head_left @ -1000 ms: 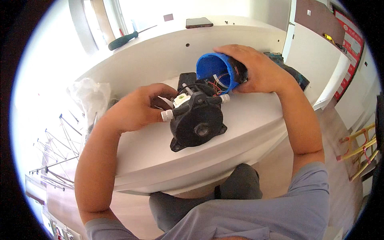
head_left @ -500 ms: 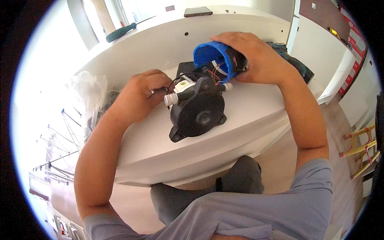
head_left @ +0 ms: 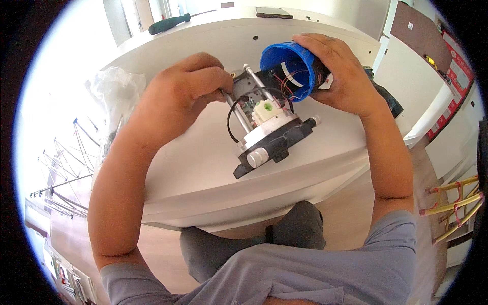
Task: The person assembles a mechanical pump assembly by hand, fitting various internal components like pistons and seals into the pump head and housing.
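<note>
Two bare hands at work, both engaged; I read them from my end over the head view. Left hand (head_left: 187, 90): thumb and fingers drawn together at the far end of one metal rod (head_left: 240, 116) of the assembly (head_left: 282, 140). How firm the pinch is, I can't tell. Right hand (head_left: 341, 77): spread wide in a curl around the dark outside of the blue-lined sleeve (head_left: 304, 73), palm on the side away from the assembly.

Position: the assembly sits over the white table (head_left: 193, 178), between the forearms, its black end plate toward the wearer. Its long axis slants away and leftward, so the rod ends are nearest the left hand. The sleeve lies beyond the plate, to the right; its mouth faces left and a little toward the wearer.

Key relation, as I judge it: the two axes cross rather than line up, mouth toward the assembly's flank. Thin wires (head_left: 284, 85) show at the mouth; I can't make out where they end.
</note>
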### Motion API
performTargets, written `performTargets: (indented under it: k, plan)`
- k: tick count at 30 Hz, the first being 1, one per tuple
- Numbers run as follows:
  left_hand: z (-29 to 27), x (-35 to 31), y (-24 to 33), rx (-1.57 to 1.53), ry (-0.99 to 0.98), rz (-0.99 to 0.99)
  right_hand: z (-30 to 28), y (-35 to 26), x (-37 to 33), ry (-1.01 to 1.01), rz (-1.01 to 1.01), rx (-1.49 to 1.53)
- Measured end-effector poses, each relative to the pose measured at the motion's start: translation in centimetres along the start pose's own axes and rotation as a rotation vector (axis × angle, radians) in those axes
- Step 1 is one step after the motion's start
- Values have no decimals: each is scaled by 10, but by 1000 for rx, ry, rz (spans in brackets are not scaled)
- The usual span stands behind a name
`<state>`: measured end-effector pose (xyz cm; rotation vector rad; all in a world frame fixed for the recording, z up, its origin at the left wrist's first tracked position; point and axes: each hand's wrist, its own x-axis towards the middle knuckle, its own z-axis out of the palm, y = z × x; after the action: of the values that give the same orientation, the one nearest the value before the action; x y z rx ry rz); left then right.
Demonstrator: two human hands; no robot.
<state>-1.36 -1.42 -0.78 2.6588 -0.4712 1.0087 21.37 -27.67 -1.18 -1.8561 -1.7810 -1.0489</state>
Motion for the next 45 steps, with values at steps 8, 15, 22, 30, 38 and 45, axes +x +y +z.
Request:
performTargets:
  k: [8, 15, 22, 30, 38, 45]
  plan:
    - [-14, 1, 6, 262, 116, 90, 8, -3, 8, 129, -109, -62]
    - [-12, 2, 10, 452, 175, 191, 6, -4, 8, 225, -190, -124]
    - [-17, 7, 26, 607, 158, 349, -2, -2, -1, 239, -229, -98]
    - [-14, 8, 42, 571, 181, 317, -3, -6, -8, 157, -205, -130]
    - [-24, 3, 39, 440, 141, 294, -7, -13, -7, 127, -145, -123]
    - [-21, 2, 45, 413, 122, 328, -13, -16, -8, 117, -144, -115]
